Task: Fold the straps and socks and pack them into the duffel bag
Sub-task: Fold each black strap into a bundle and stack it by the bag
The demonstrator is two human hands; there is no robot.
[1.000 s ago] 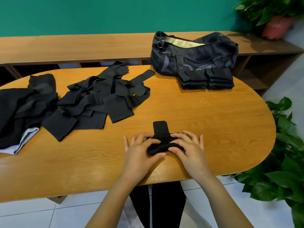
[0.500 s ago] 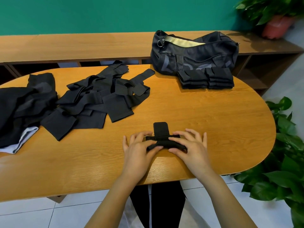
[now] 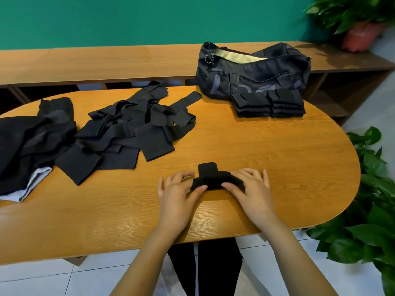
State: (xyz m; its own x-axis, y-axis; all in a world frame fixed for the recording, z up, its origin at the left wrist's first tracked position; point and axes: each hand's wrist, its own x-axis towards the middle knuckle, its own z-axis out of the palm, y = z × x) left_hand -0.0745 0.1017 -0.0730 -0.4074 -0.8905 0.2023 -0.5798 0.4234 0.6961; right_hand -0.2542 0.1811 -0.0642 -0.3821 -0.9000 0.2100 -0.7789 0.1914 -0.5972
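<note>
A black strap, partly rolled, lies near the table's front edge, its flat end sticking out away from me. My left hand pinches its left end between thumb and fingers. My right hand pinches the right end the same way. A heap of loose black straps is spread over the table's left middle. Dark socks are piled at the far left. A stack of folded straps sits in front of the dark duffel bag, whose top is unzipped.
The oval wooden table ends close to my body at the front. A long wooden shelf runs behind it under a green wall. Leafy plants stand at the right edge, and a potted plant on the shelf.
Both hands rolled the strap a little farther away from me and squeezed it into a tighter bundle. The flat end sticking out looks shorter.
</note>
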